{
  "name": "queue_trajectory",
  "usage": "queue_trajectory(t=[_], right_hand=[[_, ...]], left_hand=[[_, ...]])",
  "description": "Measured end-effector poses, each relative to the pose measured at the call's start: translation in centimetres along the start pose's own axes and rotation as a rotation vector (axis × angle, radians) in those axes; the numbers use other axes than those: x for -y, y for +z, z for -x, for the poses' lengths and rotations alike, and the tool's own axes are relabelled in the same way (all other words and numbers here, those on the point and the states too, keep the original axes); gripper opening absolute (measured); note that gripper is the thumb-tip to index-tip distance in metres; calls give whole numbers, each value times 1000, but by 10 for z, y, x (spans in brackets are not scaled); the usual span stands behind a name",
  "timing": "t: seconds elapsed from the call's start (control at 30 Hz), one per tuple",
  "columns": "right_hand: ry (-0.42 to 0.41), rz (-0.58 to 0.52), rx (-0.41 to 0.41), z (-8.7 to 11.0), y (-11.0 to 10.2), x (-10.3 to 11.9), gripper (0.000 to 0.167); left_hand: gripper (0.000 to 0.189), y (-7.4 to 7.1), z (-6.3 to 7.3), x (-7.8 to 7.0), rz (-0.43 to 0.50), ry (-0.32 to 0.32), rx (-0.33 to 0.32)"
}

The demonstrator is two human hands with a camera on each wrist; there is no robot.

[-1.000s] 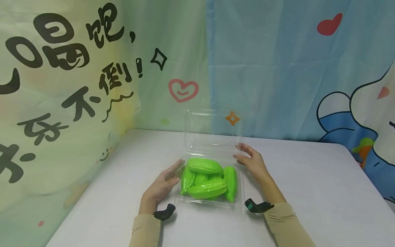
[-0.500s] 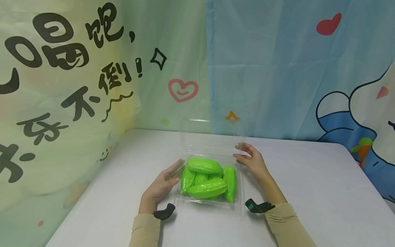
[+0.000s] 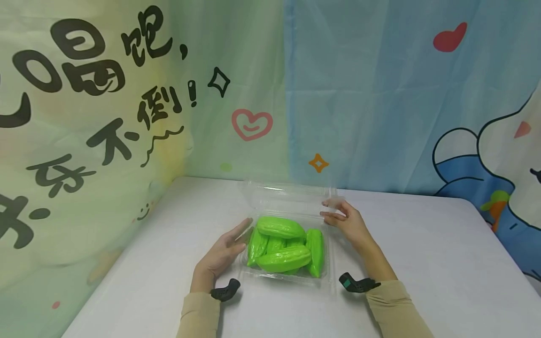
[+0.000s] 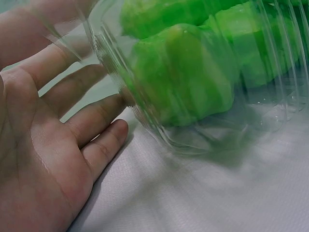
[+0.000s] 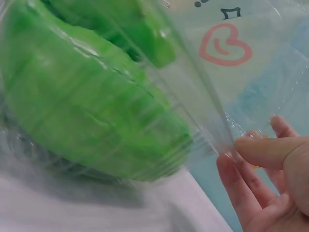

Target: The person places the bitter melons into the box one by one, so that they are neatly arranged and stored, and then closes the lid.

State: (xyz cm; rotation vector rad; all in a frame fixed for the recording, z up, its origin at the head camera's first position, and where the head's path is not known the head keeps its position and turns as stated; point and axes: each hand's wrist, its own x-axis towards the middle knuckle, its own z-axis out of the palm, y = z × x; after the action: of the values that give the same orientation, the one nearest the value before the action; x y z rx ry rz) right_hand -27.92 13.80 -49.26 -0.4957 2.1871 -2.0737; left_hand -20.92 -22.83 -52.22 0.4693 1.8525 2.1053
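A clear plastic clamshell box point(image 3: 287, 278) lies on the table with its lid point(image 3: 291, 191) raised at the back. Inside are several bright green, ridged pieces that look like toy bitter melons point(image 3: 283, 259). My left hand point(image 3: 221, 253) is beside the box's left side. In the left wrist view its fingers point(image 4: 96, 116) are nearly straight, their tips right at the plastic wall. At the back right corner, my right hand point(image 3: 346, 220) pinches the box's edge between thumb point(image 5: 270, 152) and forefinger, as the right wrist view shows.
The box is on a white-covered table point(image 3: 431, 263). Behind the table hangs a printed curtain point(image 3: 359, 94), green and blue with a heart. Another printed sheet point(image 3: 105, 188) with large black characters runs along the left side. Black wrist mounts point(image 3: 226, 290) are worn on both arms.
The lid's upper edge has come down lower in the head view. Both hands have stayed at the sides of the box, the right one shifting only slightly.
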Motion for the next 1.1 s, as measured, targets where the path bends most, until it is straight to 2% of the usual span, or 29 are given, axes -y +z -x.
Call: queue_trajectory(t=[0.13,0.23,0.37,0.5,0.73,0.87,1.1], right_hand=[[30,44,25,3,-3,5,54],[37,90,45,5,-5,8,53],[-8,136,91,7,-9,7,43],[-39,156,130,9,-13,3,45],[-59,144,130,11,-14,0,40],[-33,124,119,13,-13,1,37],[-28,119,118,14,-12,2,33]], left_hand=[[73,0,0,1,-8,-3,-7],[72,0,0,1,-2,-1,-8],[64,4,1,-2,-31,-34,-58],[51,8,0,-7,-28,-64,-95],[78,10,0,-11,-4,-151,-130],[78,9,-2,-10,15,-127,-119],[73,9,-8,-5,-9,-145,-255]])
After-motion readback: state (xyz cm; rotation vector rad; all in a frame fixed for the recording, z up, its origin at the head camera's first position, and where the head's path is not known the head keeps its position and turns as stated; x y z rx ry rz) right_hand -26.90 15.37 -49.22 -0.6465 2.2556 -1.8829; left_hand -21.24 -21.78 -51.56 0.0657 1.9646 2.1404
